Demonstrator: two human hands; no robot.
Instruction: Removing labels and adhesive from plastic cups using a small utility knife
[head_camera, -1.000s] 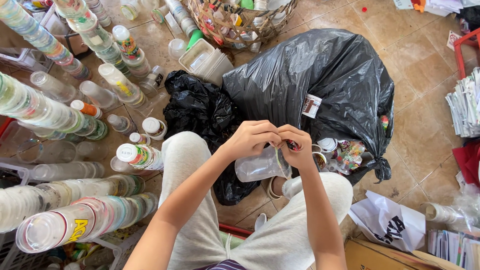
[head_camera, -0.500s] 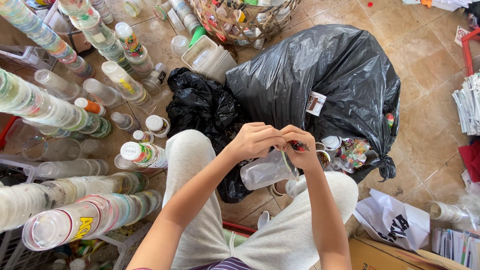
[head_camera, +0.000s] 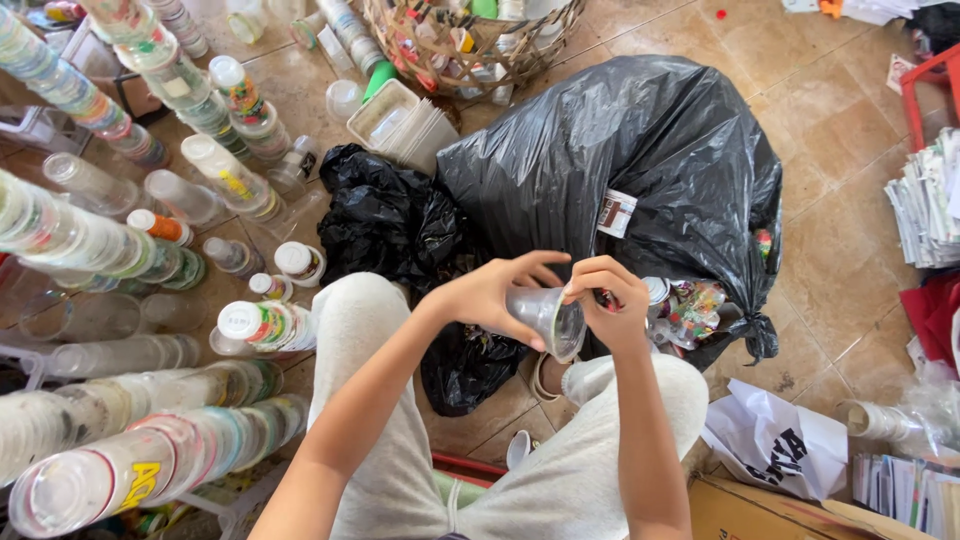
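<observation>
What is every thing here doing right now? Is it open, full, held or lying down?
clear plastic cup: held on its side in both hands
left hand: grips the cup
right hand: fingers at the cup's rim
big black bag: bulging, knotted
small black bag: crumpled
cup stacks: nested, lying down
wicker basket: full

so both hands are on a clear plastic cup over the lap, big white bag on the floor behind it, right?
Not quite: the big bag is black, not white, as the head view shows. Both hands, left and right, do hold the clear plastic cup over the lap.

Cup stacks (head_camera: 130, 350) lie left; bag (head_camera: 620, 160) ahead, basket (head_camera: 470, 40) behind.
</observation>
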